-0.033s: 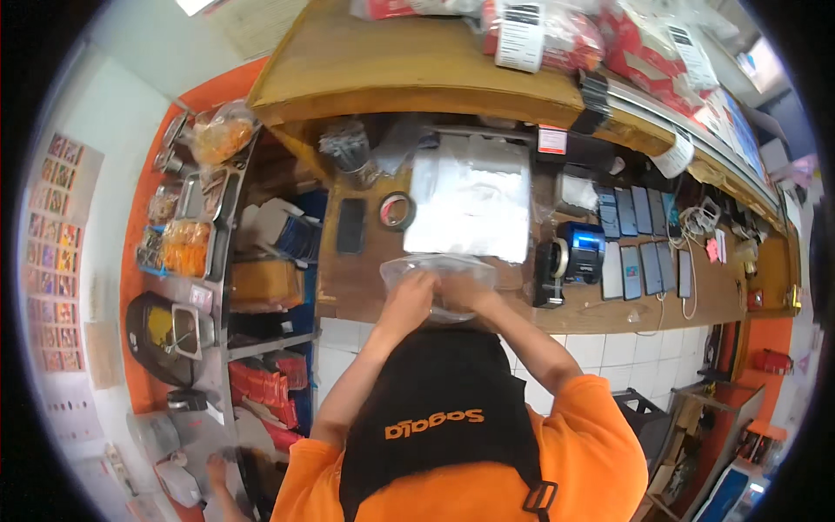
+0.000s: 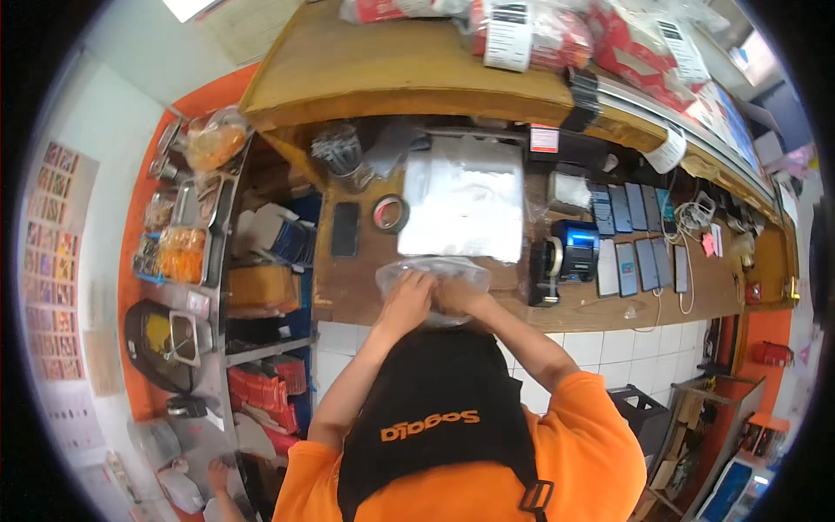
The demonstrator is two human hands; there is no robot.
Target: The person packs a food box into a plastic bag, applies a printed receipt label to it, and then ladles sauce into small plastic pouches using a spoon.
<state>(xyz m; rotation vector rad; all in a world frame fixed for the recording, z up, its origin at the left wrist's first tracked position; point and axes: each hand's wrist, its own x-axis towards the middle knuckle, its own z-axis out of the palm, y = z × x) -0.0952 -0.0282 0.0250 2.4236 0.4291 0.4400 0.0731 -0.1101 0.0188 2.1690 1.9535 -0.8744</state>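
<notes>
My left hand [image 2: 409,300] is closed on a clear plastic bag [image 2: 393,274] at the front edge of the wooden counter. My right hand [image 2: 460,296] is at the bag just to the right of it, fingers curled and partly hidden, so what they grip is unclear. Directly beyond the bag lies a stack of flat clear plastic sheets or bags [image 2: 461,204], with a black tape roll [image 2: 390,213] to its left. A dark phone [image 2: 345,230] lies farther left.
Right of my hands stand a tape dispenser [image 2: 548,274], a blue-black printer [image 2: 576,252] and several phones [image 2: 652,261] with cables. Wrapped parcels [image 2: 531,39] sit on the overhead shelf [image 2: 400,61]. At left, a metal rack [image 2: 228,348] holds trays; another person's hand [image 2: 217,478] shows low beside it.
The view has shifted slightly, with the counter appearing a little farther left. My hands stay at the bag, with only small finger movement.
</notes>
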